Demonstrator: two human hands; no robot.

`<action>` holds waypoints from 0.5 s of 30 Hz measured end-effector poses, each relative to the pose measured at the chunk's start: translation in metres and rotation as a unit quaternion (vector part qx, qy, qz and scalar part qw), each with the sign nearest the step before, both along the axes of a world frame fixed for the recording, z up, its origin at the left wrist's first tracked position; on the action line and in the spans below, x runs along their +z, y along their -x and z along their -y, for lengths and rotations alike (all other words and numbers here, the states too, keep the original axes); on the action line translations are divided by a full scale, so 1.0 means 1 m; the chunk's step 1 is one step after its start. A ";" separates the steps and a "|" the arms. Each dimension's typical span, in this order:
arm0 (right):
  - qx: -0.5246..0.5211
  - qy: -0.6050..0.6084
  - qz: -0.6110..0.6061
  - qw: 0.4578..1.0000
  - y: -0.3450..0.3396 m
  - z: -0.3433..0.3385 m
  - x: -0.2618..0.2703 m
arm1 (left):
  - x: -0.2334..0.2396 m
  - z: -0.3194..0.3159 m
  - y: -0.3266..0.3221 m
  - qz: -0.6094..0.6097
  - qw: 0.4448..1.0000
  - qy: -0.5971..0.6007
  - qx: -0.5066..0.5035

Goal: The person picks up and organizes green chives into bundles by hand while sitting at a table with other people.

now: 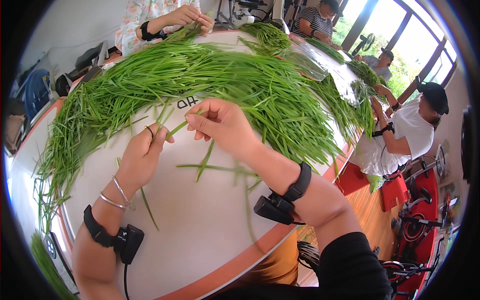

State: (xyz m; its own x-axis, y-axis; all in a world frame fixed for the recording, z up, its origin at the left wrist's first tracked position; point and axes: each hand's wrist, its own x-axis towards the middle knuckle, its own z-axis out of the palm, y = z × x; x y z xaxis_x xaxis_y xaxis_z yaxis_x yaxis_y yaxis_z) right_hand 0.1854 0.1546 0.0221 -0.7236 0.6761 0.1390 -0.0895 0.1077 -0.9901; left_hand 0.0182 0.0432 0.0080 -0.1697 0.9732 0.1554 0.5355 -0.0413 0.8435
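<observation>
My left hand (148,150) is closed on a few green grass-like leaf stalks, whose tips stick up past the thumb; a dark ring or band is on one finger. Just to its right, my right hand (215,122) pinches the end of one flat green stalk (177,129) between thumb and forefinger, and that stalk runs across to my left hand. A big heap of long green leaf stalks (210,71) curves over the white table (180,210) beyond both hands. Loose stalks (204,165) lie crossed below my right hand, and another (150,210) lies beside my left wrist.
Across the table a person's hands (191,18) hold green stalks. Several other people sit along the right side, one in a white shirt (405,131). Clear plastic (315,67) lies among more green bundles (270,35). The table has an orange edge (240,262); red stools (393,193) stand at right.
</observation>
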 end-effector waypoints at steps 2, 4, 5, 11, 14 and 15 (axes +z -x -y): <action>0.017 -0.008 0.021 1.000 0.001 -0.001 -0.006 | 0.004 0.000 -0.005 0.033 0.999 0.038 0.008; 0.042 -0.030 0.047 0.998 0.002 0.004 -0.007 | 0.004 0.003 -0.010 0.090 0.995 0.041 -0.017; 0.063 -0.048 0.077 0.994 0.002 0.007 -0.007 | 0.003 0.004 -0.009 0.088 0.995 0.038 -0.015; 0.113 -0.020 0.098 0.989 0.002 0.010 -0.004 | -0.018 -0.001 0.007 -0.247 0.944 -0.217 0.027; 0.141 -0.012 0.124 0.982 0.001 0.012 0.000 | -0.005 0.001 0.002 -0.302 0.920 -0.250 0.000; 0.157 -0.011 0.123 0.980 0.000 0.013 0.003 | 0.000 0.004 -0.006 -0.302 0.920 -0.250 0.000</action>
